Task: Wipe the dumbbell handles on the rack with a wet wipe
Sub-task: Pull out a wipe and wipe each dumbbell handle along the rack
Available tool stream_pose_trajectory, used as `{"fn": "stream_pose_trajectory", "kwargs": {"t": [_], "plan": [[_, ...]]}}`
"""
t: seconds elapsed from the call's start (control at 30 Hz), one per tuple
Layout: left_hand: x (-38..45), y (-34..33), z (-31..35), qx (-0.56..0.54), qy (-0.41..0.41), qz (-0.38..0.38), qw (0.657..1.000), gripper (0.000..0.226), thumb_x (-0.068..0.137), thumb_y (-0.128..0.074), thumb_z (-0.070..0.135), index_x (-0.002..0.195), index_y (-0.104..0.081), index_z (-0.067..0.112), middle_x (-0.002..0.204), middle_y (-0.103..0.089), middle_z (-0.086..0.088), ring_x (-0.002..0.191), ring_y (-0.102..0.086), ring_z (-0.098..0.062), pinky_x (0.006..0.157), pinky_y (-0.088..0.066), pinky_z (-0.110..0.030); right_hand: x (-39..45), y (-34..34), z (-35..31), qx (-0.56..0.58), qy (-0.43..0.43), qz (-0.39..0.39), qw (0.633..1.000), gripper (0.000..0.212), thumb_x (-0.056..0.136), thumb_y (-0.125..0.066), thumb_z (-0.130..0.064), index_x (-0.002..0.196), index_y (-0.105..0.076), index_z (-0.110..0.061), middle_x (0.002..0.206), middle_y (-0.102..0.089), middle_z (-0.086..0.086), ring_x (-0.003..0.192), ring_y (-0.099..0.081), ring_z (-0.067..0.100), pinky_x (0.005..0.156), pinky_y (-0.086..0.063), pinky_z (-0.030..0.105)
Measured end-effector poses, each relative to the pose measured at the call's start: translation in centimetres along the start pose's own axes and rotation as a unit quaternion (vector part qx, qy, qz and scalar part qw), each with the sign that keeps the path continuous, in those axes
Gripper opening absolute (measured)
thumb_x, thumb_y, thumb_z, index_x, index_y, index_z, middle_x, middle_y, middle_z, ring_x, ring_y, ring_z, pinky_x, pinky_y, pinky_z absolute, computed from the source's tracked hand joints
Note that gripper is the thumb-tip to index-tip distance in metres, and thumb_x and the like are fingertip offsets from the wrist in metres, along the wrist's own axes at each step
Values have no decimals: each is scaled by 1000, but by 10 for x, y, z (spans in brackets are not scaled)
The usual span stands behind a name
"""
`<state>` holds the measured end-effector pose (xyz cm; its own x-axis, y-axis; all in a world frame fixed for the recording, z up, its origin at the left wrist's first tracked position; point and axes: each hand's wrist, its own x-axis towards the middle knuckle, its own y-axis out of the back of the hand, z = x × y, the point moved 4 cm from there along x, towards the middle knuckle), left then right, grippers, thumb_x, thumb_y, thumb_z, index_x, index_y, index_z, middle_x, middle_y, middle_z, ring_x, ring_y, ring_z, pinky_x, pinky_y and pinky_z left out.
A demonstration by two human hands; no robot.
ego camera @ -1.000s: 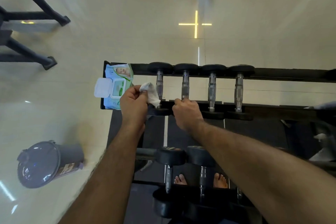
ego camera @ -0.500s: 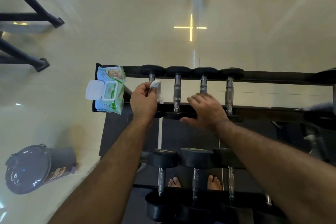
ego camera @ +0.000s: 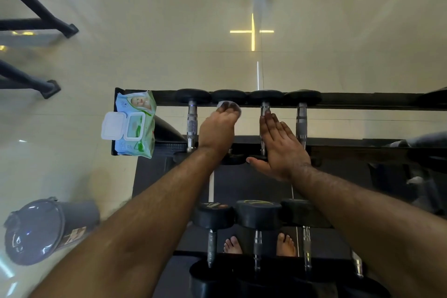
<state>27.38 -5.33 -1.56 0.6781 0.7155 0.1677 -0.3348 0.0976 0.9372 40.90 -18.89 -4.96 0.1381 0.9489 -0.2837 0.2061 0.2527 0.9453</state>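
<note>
Several black dumbbells with chrome handles lie across the top tier of the black rack (ego camera: 362,100). My left hand (ego camera: 217,128) grips a white wet wipe (ego camera: 228,105) wrapped over the second dumbbell's handle, which the hand hides, near its far head. The first dumbbell handle (ego camera: 192,126) is bare just to the left. My right hand (ego camera: 280,145) lies flat with straight fingers over the third dumbbell handle (ego camera: 264,107). A fourth handle (ego camera: 301,121) is uncovered to the right.
A wet wipe packet (ego camera: 131,126) with its lid flipped open sits on the rack's left end. More dumbbells (ego camera: 257,215) fill the lower tier, with bare feet on the floor below. A grey lidded bin (ego camera: 38,230) stands lower left. Black equipment legs (ego camera: 43,19) at upper left.
My left hand has moved with the wipe from the first dumbbell's handle to the second and slid towards its far end. My right hand opened and shifted right over the third handle.
</note>
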Motion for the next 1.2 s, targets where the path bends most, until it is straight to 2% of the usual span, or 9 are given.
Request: {"fn": "stream_pose_trajectory", "kwargs": {"t": [0.13, 0.2, 0.4, 0.6, 0.73, 0.87, 0.9, 1.03, 1.2], "plan": [[-26, -10, -3, 56, -175, -180, 966, 29, 86, -77, 17, 115, -75, 22, 118, -64, -1, 101, -66, -16, 82, -60, -33, 0, -4, 2, 7, 2, 10, 1000, 116, 93, -27, -86, 165, 28, -14, 173, 34, 8, 162, 25, 22, 133, 7, 40], [-35, -2, -6, 47, -197, -230, 952, 32, 87, -78, 22, 118, -74, 31, 113, -68, 5, 97, -68, -15, 79, -61, -35, 1, -4, 2, 8, 2, 12, 1000, 115, 94, -27, -86, 165, 27, -13, 173, 34, 8, 162, 24, 23, 133, 7, 40], [5, 19, -1, 37, -208, -44, 977, 36, 86, -75, 8, 121, -74, 15, 122, -75, -3, 121, -67, -21, 102, -55, -39, 3, -7, 1, 5, 0, 13, 1000, 115, 93, -25, -87, 165, 29, -14, 172, 36, 8, 162, 26, 23, 132, 10, 39], [-10, 7, -3, 66, -276, -236, 929, 32, 85, -80, 16, 115, -76, 24, 116, -75, 4, 118, -65, -19, 99, -55, -40, 3, -8, 4, 3, 2, 7, 1000, 115, 94, -25, -86, 165, 28, -13, 172, 35, 9, 162, 25, 24, 132, 11, 40], [-20, 29, -21, -33, -192, -275, 942, 26, 97, -68, 21, 120, -75, 30, 113, -77, 6, 101, -72, -17, 88, -57, -37, 3, -7, 3, 3, 1, -2, 1000, 114, 94, -24, -85, 164, 29, -13, 171, 37, 9, 161, 27, 24, 132, 9, 41], [3, 44, -13, -57, -114, -68, 990, 18, 98, -69, 20, 115, -76, 21, 108, -78, 3, 95, -74, -18, 85, -55, -29, 4, -7, 2, 12, 2, -3, 1000, 115, 94, -26, -86, 163, 31, -14, 170, 40, 7, 161, 28, 23, 132, 10, 41], [5, 39, -5, -46, -127, -72, 988, 22, 95, -71, 13, 115, -76, 20, 109, -78, 2, 97, -74, -19, 85, -56, -31, 4, -7, 2, 11, 1, -6, 1000, 115, 94, -27, -86, 163, 32, -15, 170, 40, 7, 161, 28, 23, 132, 10, 40], [-14, 7, 8, 42, -255, -285, 923, 34, 88, -76, 15, 118, -74, 30, 112, -75, 9, 101, -70, -16, 84, -60, -37, 4, -6, 3, 13, 1, -6, 1000, 117, 94, -29, -86, 163, 31, -14, 171, 38, 7, 161, 28, 22, 133, 9, 41], [-16, 31, -26, -95, -85, -280, 951, 22, 96, -69, 17, 108, -80, 31, 108, -78, 11, 95, -72, -8, 91, -59, -35, 4, -7, 3, 6, 5, -1, 1000, 116, 94, -27, -85, 164, 29, -12, 171, 38, 8, 161, 27, 23, 132, 9, 40]]}}
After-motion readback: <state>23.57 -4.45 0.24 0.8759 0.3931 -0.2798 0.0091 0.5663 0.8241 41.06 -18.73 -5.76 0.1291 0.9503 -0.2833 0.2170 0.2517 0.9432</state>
